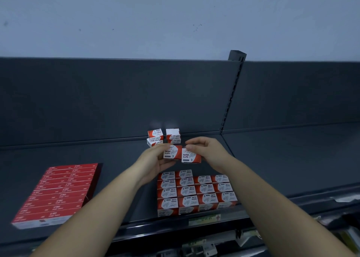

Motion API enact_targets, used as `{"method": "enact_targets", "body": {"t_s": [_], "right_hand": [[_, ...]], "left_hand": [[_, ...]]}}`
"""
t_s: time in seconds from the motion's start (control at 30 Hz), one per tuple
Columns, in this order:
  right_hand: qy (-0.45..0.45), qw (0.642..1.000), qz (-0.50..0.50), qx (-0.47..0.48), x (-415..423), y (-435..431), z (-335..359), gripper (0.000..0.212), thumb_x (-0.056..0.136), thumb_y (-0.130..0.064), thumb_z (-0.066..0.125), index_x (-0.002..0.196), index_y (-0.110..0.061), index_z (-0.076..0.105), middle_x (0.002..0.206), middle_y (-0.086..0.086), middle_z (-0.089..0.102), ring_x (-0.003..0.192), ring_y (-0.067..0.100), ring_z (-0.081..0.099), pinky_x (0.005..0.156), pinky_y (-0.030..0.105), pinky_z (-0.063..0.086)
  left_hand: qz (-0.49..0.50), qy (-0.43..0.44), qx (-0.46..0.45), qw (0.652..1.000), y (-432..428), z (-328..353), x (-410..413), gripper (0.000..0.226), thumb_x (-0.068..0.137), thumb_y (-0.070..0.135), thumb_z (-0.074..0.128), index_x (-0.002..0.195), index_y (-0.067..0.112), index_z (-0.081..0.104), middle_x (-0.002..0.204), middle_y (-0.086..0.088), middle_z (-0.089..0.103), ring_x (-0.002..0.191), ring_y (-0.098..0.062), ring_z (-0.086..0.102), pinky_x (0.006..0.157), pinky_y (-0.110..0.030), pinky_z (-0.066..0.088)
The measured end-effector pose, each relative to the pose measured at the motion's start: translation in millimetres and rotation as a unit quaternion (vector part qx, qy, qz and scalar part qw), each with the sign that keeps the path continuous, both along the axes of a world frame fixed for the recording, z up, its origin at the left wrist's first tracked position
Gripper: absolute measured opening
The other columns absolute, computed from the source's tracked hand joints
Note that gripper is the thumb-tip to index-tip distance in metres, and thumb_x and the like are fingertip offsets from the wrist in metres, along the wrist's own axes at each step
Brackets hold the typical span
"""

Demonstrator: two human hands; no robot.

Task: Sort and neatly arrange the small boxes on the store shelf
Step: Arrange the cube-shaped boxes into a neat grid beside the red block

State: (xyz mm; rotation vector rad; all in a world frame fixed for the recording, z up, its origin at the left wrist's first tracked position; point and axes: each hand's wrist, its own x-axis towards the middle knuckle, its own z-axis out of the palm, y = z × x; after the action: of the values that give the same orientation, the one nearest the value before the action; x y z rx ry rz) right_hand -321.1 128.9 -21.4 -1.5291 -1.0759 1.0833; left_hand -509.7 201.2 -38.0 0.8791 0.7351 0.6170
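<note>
Person's standing at the dark grey metal shelf (120,171), both arms reaching in. The left hand (153,162) is pinching a small red-and-white cardboard paper-clip box (172,153) betw. thumb & fingers, label up. The right hand (209,149) is pinching a second paper-clip box (190,156) by its right end, fingers curled over the top. The two are touching side by side, hanging in the air just behind and above the neat block of matching boxes (196,191) at the shelf's front edge. Prob. they're being squared against each other so they go down as a pair.

The block's back row is showing only two boxes, on its left, so the gap at the right looks like where they're heading. The held labels are reading the opposite way from the block's, so they may need turning first.

By the back panel, a few loose boxes (163,138) are sitting in two untidy little stacks, apart from the block, not yet sorted. Off left, a flat red pack of long narrow boxes (56,192) is lying well apart, likely kept separate as diff. stock.
</note>
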Motion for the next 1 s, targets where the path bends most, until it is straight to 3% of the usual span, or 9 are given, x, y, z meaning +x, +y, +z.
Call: {"method": "enact_targets", "body": {"t_s": [0.13,0.4,0.77,1.0], "right_hand": [[0.011,1.000,-0.020,0.011,3.2,-3.2,-0.8,0.024,0.086,-0.021,0.075,0.110,-0.018,0.070,0.103,0.004,0.074,0.091,0.016,0.074,0.074,0.026,0.058],[0.038,0.997,-0.056,0.032,8.8,-5.7,-7.1,0.019,0.086,-0.023,0.074,0.105,-0.021,0.070,0.102,0.003,0.073,0.096,0.020,0.072,0.086,0.037,0.060],[0.032,0.998,-0.048,0.038,21.6,-8.4,-4.5,0.018,0.089,-0.024,0.071,0.105,-0.019,0.070,0.100,0.001,0.073,0.092,0.017,0.072,0.080,0.028,0.059],[0.020,0.999,-0.032,0.026,36.9,-14.0,-4.8,0.017,0.088,-0.028,0.071,0.100,-0.018,0.075,0.096,0.003,0.076,0.091,0.018,0.071,0.084,0.032,0.058]], "left_hand": [[0.009,-0.016,-0.020,1.000,-3.5,3.6,3.3,0.029,0.098,0.022,0.052,0.122,0.007,0.059,0.112,-0.017,0.071,0.105,-0.028,0.068,0.085,-0.036,0.056],[-0.009,-0.012,-0.008,1.000,-8.9,6.1,5.6,0.033,0.097,0.021,0.053,0.125,0.004,0.058,0.117,-0.019,0.068,0.112,-0.030,0.065,0.093,-0.039,0.052],[-0.034,-0.022,0.002,0.999,-11.6,9.2,15.5,0.035,0.099,0.022,0.051,0.128,0.003,0.055,0.118,-0.020,0.067,0.111,-0.028,0.065,0.089,-0.035,0.056],[-0.082,0.015,0.051,0.995,-15.0,7.4,21.7,0.032,0.098,0.019,0.051,0.124,0.001,0.059,0.117,-0.018,0.069,0.110,-0.027,0.066,0.093,-0.033,0.055]]}}
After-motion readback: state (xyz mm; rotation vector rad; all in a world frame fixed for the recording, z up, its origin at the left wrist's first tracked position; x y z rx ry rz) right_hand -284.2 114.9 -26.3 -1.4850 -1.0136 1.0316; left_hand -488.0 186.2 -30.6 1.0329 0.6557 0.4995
